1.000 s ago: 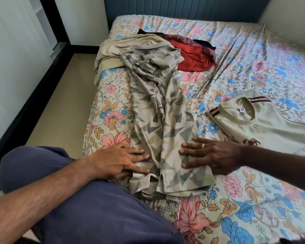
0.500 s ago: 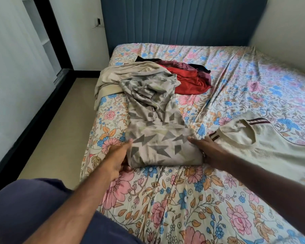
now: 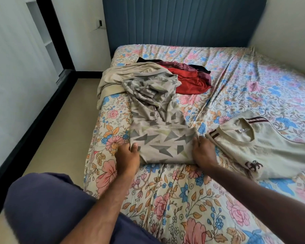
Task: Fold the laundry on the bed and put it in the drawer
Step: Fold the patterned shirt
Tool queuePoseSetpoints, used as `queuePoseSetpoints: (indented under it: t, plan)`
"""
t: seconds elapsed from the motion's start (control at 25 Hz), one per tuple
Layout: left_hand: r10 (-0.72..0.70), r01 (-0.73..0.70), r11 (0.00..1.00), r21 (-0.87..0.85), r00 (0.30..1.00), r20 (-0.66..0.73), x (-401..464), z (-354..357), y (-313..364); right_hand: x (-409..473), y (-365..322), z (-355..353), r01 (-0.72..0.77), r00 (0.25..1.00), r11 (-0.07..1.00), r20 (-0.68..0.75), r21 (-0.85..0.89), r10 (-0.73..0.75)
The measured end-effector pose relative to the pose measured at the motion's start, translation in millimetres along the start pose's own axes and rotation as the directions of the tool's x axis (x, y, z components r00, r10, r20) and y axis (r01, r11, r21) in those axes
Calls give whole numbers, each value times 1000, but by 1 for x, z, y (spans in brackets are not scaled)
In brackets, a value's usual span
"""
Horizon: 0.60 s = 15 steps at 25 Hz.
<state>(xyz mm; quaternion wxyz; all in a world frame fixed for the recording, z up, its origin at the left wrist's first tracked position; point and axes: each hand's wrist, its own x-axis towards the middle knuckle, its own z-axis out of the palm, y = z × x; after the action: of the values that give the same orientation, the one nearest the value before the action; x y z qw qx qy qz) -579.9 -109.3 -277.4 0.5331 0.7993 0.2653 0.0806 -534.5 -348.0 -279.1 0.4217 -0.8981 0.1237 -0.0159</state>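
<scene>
On the near-left part of the floral-sheeted bed (image 3: pixel 192 199), the left hand (image 3: pixel 127 158) pinches the left edge of the half-folded grey triangle-patterned garment (image 3: pixel 164 143), thumb on top. The right hand (image 3: pixel 203 153) grips its right edge, fingers curled under.

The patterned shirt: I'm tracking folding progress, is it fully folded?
Partly folded: the patterned shirt has its near end doubled over, gripped by left hand and right hand; far half lies rumpled.
</scene>
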Motion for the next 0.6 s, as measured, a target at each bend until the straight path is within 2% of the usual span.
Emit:
queuePoseSetpoints:
  t: [0.12,0.24,0.28,0.32,0.4,0.44,0.48,0.52,0.56,0.6]
  plan:
    - [-37,31,999,37,985,166,-7,-26,0,-13,0,-15,-74,991,996,114,45,68]
    - [-202,189,979,72,898,391,-19,-56,-13,-38,12,-30,-167,974,985,166,52,156]
    - [-206,192,978,75,891,404,-21,-63,-18,-45,16,-36,-181,967,983,187,29,173]
    - [-164,146,986,76,919,358,-23,-69,-23,-50,18,-43,-152,971,988,183,-23,153]
    - [99,-124,975,187,986,138,-22,-81,-28,-48,23,-59,65,992,969,116,-237,-39]
    - [267,-276,934,226,961,68,-23,-84,-28,-45,28,-66,220,975,911,108,-348,-194]
    - [399,-406,885,226,914,79,-25,-87,-27,-44,31,-72,378,925,829,138,-412,-353]
    - [461,-489,850,193,870,176,-28,-88,-26,-44,36,-76,516,854,728,211,-451,-475]
    - [453,-532,827,179,821,347,-31,-87,-28,-47,41,-78,631,774,613,330,-475,-540]
    - [374,-567,790,232,746,551,-35,-85,-28,-54,40,-79,713,701,512,478,-479,-530]
